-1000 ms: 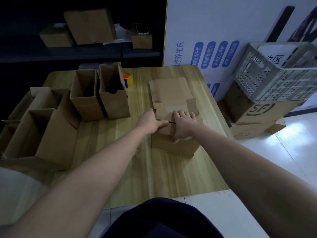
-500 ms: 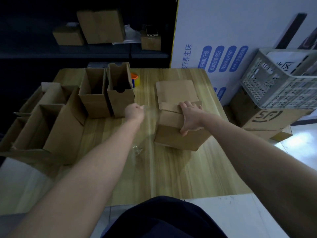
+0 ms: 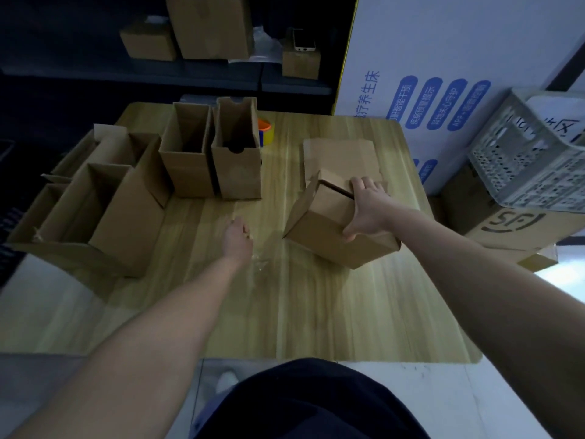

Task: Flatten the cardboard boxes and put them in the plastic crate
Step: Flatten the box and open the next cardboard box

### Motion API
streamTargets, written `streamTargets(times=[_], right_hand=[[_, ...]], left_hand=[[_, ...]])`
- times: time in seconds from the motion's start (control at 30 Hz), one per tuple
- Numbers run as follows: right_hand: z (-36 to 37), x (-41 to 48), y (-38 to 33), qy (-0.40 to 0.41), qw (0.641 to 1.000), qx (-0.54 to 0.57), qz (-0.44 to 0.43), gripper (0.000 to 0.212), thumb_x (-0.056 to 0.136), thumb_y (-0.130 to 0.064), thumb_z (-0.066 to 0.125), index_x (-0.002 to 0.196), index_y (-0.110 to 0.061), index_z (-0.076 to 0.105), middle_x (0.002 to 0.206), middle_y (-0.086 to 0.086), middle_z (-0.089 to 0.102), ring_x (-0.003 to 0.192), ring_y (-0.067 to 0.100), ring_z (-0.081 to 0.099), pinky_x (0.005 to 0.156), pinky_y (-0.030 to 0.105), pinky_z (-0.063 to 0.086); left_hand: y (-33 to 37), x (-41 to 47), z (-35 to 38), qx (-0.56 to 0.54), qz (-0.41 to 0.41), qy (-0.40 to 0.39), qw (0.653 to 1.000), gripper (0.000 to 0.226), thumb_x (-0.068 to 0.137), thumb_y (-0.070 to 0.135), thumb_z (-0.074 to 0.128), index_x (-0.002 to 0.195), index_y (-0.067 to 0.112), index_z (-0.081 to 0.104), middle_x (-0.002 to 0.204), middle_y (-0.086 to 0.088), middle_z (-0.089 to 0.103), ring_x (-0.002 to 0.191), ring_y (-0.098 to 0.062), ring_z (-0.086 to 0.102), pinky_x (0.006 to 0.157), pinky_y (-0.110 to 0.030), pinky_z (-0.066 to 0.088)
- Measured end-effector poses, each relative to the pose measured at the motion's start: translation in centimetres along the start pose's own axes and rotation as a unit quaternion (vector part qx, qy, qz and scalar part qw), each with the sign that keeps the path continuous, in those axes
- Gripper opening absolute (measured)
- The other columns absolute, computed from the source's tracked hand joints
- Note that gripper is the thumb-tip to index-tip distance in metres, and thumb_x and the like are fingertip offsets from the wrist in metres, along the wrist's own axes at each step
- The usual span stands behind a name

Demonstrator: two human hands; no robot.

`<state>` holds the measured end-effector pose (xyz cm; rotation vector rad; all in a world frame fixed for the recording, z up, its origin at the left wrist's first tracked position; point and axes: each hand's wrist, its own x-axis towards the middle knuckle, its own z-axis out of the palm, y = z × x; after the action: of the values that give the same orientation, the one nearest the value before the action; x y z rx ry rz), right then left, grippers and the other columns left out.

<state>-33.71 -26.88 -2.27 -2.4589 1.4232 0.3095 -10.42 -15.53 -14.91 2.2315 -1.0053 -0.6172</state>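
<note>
Box (image 3: pixel 319 229) sits right of centre on the table (image 3: pixel 316 305), flaps ajar. Right hand (image 3: pixel 367 210) grips its top, fingers (image 3: pixel 364 184) together over the far edge. Left hand (image 3: pixel 237 237) hovers beside it, fingers curled; whether pinching anything, cannot tell.

a: counter?
b: wood-grain counter (image 3: pixel 316 312); one crumpled clear film scrap (image 3: pixel 259 266) lying on it.
a: far edge?
b: tape roll (image 3: pixel 266 134), orange core.
a: beyond?
b: dark shelf (image 3: pixel 285 87), white phone (image 3: pixel 304 39); white sign (image 3: pixel 443 42), blue labels.
</note>
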Motion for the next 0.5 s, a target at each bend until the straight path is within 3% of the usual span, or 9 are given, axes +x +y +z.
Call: streamTargets(times=[0.13, 0.23, 0.33, 0.4, 0.5], right_hand=[[0.3, 0.2, 0.1, 0.001, 1.0, -0.001, -0.022, 0.125, 0.052, -0.046, 0.084, 0.147, -0.017, 0.008, 0.144, 0.008, 0.025, 0.131, 0.031, 0.028, 0.108, 0.052, 0.031], [0.5, 0.4, 0.4, -0.001, 0.999, -0.007, -0.038, 0.127, 0.052, -0.047, 0.084, 0.148, -0.018, 0.007, 0.145, 0.008, 0.024, 0.132, 0.031, 0.028, 0.109, 0.052, 0.031], [0.8, 0.7, 0.5, -0.006, 0.998, -0.01, -0.056, 0.124, 0.05, -0.047, 0.084, 0.146, -0.019, 0.011, 0.141, 0.007, 0.028, 0.129, 0.029, 0.031, 0.108, 0.05, 0.033], [1.0, 0.9, 0.4, -0.016, 0.997, -0.014, -0.068, 0.123, 0.05, -0.047, 0.084, 0.146, -0.02, 0.011, 0.141, 0.007, 0.028, 0.129, 0.028, 0.031, 0.107, 0.05, 0.034], [1.2, 1.1, 0.2, -0.024, 0.996, -0.024, -0.084, 0.121, 0.051, -0.048, 0.084, 0.145, -0.02, 0.012, 0.141, 0.006, 0.029, 0.128, 0.028, 0.032, 0.105, 0.049, 0.035]], left_hand=[[-1.9, -1.7, 2.6, 0.076, 0.002, -0.011, 0.997, 0.032, 0.08, -0.015, 0.043, 0.076, 0.016, 0.039, 0.094, -0.01, 0.048, 0.076, -0.017, 0.04, 0.068, -0.027, 0.037], [-2.6, -2.1, 3.5, 0.093, -0.019, -0.025, 0.995, 0.024, 0.083, -0.009, 0.04, 0.09, 0.014, 0.042, 0.097, -0.013, 0.052, 0.087, -0.024, 0.047, 0.079, -0.038, 0.047], [-2.1, -2.0, 3.4, 0.023, -0.074, -0.08, 0.994, 0.032, 0.083, 0.011, 0.061, 0.102, 0.019, 0.037, 0.095, -0.012, 0.054, 0.086, -0.027, 0.055, 0.074, -0.035, 0.048], [-1.5, -2.2, 3.7, 0.053, -0.077, -0.12, 0.988, 0.038, 0.077, 0.021, 0.075, 0.103, 0.013, 0.049, 0.098, -0.01, 0.06, 0.088, -0.025, 0.058, 0.071, -0.027, 0.044], [-1.1, -2.8, 4.3, 0.069, -0.091, -0.123, 0.986, 0.039, 0.075, 0.032, 0.077, 0.106, 0.016, 0.06, 0.107, -0.007, 0.054, 0.09, -0.022, 0.053, 0.078, -0.026, 0.042]])
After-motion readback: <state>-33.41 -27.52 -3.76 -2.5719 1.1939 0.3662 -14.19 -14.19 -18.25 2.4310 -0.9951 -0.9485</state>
